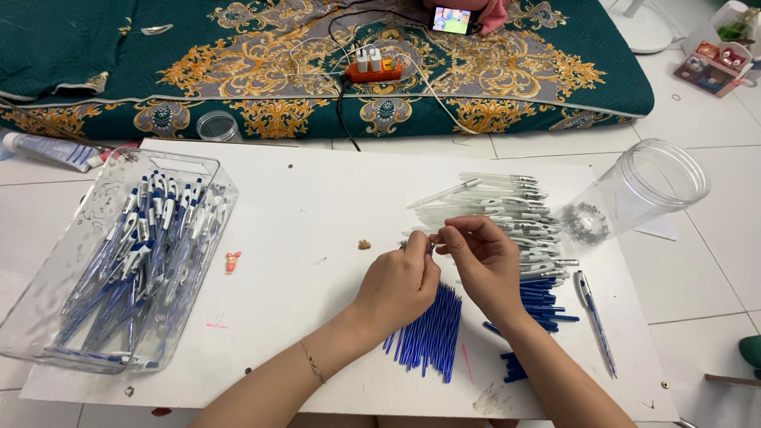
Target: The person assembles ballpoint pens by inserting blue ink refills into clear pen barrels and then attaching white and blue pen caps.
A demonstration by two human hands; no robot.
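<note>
A small part, too tiny to identify, is being pinched between the fingertips of both hands just above the middle of the white board (317, 198). The left hand (400, 284) is closing thumb and forefinger together on it from the left, and the right hand (483, 257) is meeting it from the right with its fingertips pressed together, so the two hands are touching at the tips. Just near of the left hand, a bundle of blue ink refills (428, 333) is lying fanned on the board, partly under the wrist. To the right of the right hand, a stack of clear pen barrels (507, 208) is lying in a pile, with a heap of blue pen pieces (543, 305) just near of it. Farther right, one assembled blue and white pen (594, 321) is lying alone near the board's edge. A clear plastic jar (646, 186) is lying on its side at the far right, with small metal springs (585, 222) spilling at its mouth. On the left, a clear plastic tray (47, 301) is holding many finished pens (143, 261). A tiny pink figurine (231, 261) is sitting between the tray and the hands.
</note>
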